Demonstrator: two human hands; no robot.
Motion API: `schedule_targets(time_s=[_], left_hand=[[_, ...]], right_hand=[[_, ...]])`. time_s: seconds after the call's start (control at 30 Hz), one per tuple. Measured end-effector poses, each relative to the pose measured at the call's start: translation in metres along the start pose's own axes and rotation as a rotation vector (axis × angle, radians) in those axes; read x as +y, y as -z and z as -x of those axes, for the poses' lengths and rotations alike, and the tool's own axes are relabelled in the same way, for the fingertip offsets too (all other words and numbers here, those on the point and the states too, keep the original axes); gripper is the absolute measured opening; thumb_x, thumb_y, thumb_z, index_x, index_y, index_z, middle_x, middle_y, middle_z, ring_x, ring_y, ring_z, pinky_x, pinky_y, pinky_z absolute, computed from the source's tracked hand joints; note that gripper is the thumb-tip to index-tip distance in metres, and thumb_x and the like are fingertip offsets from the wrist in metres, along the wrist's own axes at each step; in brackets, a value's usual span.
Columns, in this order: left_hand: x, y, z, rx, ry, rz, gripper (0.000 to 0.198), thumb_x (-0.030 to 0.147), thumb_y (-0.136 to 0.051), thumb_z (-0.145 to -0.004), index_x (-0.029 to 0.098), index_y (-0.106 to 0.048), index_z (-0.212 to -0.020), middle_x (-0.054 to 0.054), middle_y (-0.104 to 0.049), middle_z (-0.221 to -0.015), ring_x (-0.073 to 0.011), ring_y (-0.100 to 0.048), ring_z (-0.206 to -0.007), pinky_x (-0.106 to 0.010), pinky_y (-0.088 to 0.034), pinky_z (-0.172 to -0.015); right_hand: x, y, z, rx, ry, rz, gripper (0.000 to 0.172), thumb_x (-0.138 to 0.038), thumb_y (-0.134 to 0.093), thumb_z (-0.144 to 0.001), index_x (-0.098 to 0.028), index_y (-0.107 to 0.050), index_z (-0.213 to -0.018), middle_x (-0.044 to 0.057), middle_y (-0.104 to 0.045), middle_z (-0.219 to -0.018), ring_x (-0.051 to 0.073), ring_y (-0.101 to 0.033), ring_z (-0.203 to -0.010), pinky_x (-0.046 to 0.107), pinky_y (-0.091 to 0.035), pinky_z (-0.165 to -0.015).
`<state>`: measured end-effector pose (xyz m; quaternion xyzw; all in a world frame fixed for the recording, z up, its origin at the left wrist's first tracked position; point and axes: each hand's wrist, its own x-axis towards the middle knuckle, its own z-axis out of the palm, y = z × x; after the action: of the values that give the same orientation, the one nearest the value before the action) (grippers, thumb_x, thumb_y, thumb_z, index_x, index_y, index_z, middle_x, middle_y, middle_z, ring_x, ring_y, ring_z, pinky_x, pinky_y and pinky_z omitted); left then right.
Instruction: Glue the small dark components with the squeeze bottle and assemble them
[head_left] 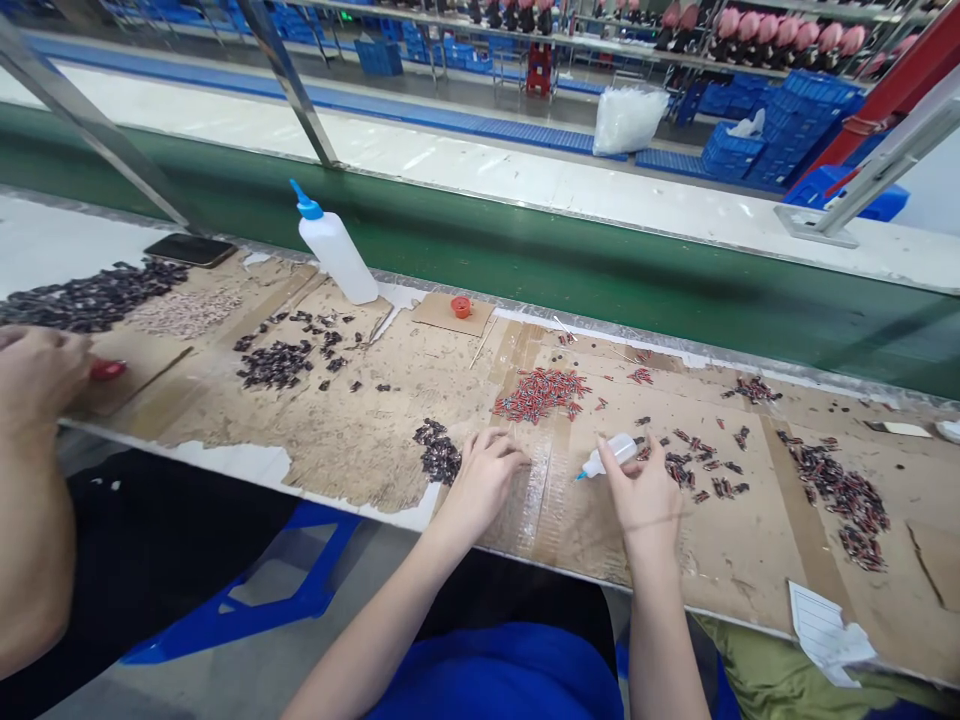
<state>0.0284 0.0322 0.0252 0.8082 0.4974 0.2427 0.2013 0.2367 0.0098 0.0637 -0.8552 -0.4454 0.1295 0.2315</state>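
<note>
My right hand (649,500) holds a small white squeeze bottle (616,453) between thumb and fingers, its blue tip pointing down to the left. My left hand (487,475) is palm down just above the cardboard with its fingers curled together; whatever they hold is hidden. Close to its wrist lies a pile of small dark parts (437,452). Beyond both hands is a heap of small red-and-black parts (540,393). Joined dark-and-red pieces (697,455) lie scattered right of my right hand, and a larger pile of them (840,495) sits farther right.
A tall white bottle with blue nozzle (339,255) stands at the back, near a small red cup (460,307). More dark parts (276,363) lie to the left. A co-worker's hand (41,375) is at far left by a red object (108,370). A phone (190,250) lies behind.
</note>
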Motion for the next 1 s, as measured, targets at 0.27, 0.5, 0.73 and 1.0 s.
schedule_targets(time_s=[0.27, 0.5, 0.73, 1.0], left_hand=[[-0.007, -0.002, 0.001, -0.005, -0.167, -0.107, 0.017, 0.013, -0.057, -0.090, 0.023, -0.069, -0.098, -0.004, -0.071, -0.091, -0.0232, -0.055, -0.102, -0.041, -0.038, -0.093], [0.001, -0.007, 0.000, 0.049, -0.162, -0.147, 0.009, 0.025, -0.058, -0.091, 0.020, -0.067, -0.091, -0.004, -0.069, -0.089, -0.0229, -0.056, -0.100, -0.042, -0.035, -0.095], [-0.001, -0.011, -0.003, 0.098, -0.191, -0.114, 0.015, 0.021, -0.052, -0.095, 0.019, -0.067, -0.091, -0.004, -0.069, -0.085, -0.0202, -0.057, -0.092, -0.038, -0.035, -0.089], [-0.004, -0.017, 0.011, 0.263, 0.104, -0.050, 0.014, 0.022, -0.059, -0.090, 0.022, -0.070, -0.082, -0.006, -0.070, -0.094, -0.0244, -0.057, -0.098, -0.041, -0.035, -0.085]], right_hand=[[-0.028, -0.002, -0.009, -0.113, -0.024, 0.131, 0.045, -0.034, -0.061, -0.076, -0.011, -0.056, -0.115, 0.014, -0.072, -0.086, 0.029, -0.069, -0.081, 0.034, -0.045, -0.073], [-0.010, -0.008, 0.005, -0.125, -0.088, -0.825, 0.055, -0.048, -0.076, -0.051, -0.015, -0.062, -0.093, 0.006, -0.069, -0.079, 0.020, -0.063, -0.068, 0.030, -0.046, -0.061], [-0.012, -0.007, 0.017, -0.185, -0.310, -1.265, 0.044, -0.052, -0.078, -0.048, -0.018, -0.055, -0.066, -0.006, -0.055, -0.055, 0.009, -0.047, -0.046, 0.021, -0.032, -0.041], [-0.018, -0.018, 0.025, -0.071, -0.326, -1.280, 0.043, -0.052, -0.076, -0.054, -0.019, -0.051, -0.064, -0.009, -0.047, -0.050, 0.005, -0.036, -0.040, 0.018, -0.022, -0.036]])
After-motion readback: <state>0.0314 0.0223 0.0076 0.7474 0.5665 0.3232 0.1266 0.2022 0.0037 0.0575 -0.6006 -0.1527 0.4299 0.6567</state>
